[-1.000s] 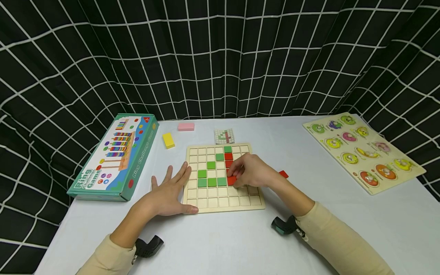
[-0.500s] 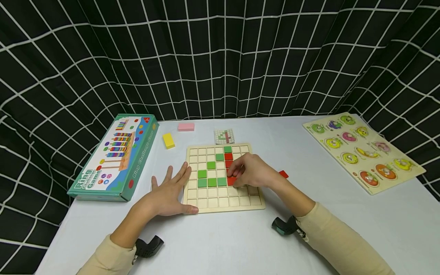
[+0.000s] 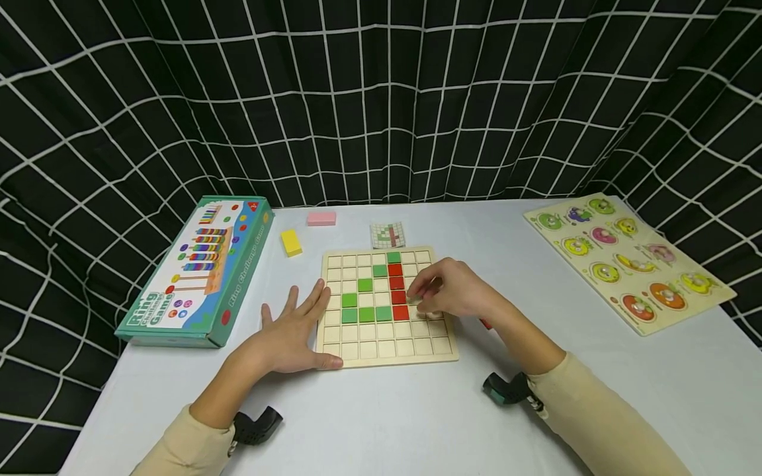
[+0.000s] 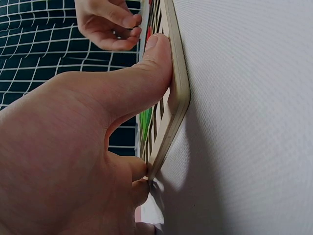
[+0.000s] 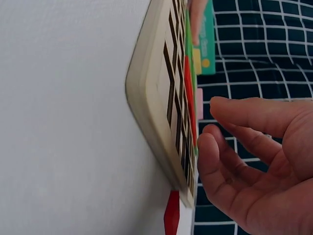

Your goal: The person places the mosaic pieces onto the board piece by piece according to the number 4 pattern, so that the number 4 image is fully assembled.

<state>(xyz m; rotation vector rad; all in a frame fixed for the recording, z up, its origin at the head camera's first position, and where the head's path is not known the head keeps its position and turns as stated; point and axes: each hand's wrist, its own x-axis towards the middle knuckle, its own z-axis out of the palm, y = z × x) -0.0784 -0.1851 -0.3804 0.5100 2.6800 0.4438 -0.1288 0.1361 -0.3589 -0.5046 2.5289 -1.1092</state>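
Note:
A pale wooden grid board (image 3: 388, 363) lies on the table with green squares (image 3: 367, 315) set in a stepped pattern and a column of red squares (image 3: 397, 297). My left hand (image 3: 292, 338) spreads at the board's left side, straight fingers along its edge; in the left wrist view the thumb (image 4: 155, 63) presses on the front corner. My right hand (image 3: 449, 289) hovers just right of the red column. Its thumb and fingers are bent and apart, nothing between them in the right wrist view. Partly behind that arm lies a loose red piece (image 5: 171, 213).
Behind the board are a small printed pattern card (image 3: 387, 235), a yellow block (image 3: 292, 242) and a pink block (image 3: 321, 219). A ring game box (image 3: 196, 271) lies at the left, a fruit puzzle board (image 3: 628, 261) at the right. Dark gridded cloth (image 3: 381, 106) hangs behind the table.
My right hand has let go of the lowest red squares and drawn back to the right, so the whole red column shows. The left hand has stayed at the board's edge.

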